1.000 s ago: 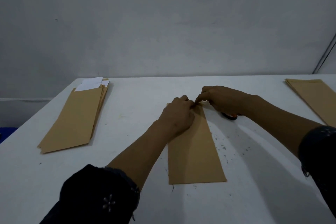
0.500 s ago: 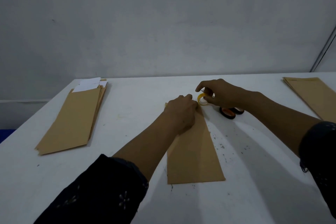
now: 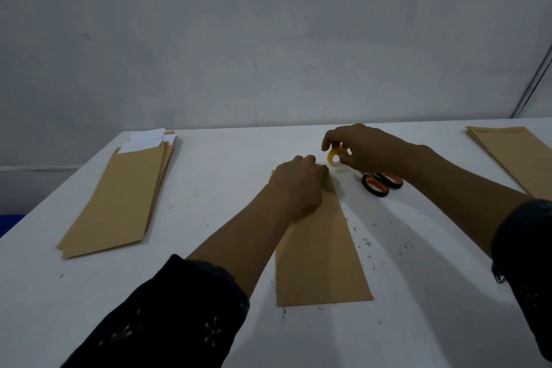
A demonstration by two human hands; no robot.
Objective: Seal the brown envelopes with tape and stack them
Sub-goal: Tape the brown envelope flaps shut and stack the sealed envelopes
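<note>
At the far left of the white table [image 3: 209, 248] lies a pile of brown envelopes [image 3: 119, 203] with white paper [image 3: 148, 142] sticking out of its far end; whether these are the sealed or the unsealed ones cannot be told.

In the middle lies a single brown envelope [image 3: 316, 257], lengthwise away from the person. The left hand [image 3: 298, 185] rests on its far end, knuckles up and fingers curled down at the flap; it seems to pin the tape's free end there, though the strip itself is too faint to see.

Just right of it, the right hand [image 3: 367, 149] pinches a small yellow tape roll [image 3: 336, 157] between thumb and fingers, raised a little above the table, wrist bent inward.

To do this step well, the left fingers should press firmly while the roll is drawn out taut and level across the flap, so the strip lies flat without creases. Enough length should be pulled to lap over both sides of the flap edge before cutting.

The orange-and-black scissors [image 3: 380, 184] lie just beside the right wrist, within easy reach. At the far right edge sits another stack of brown envelopes [image 3: 516, 155].
</note>
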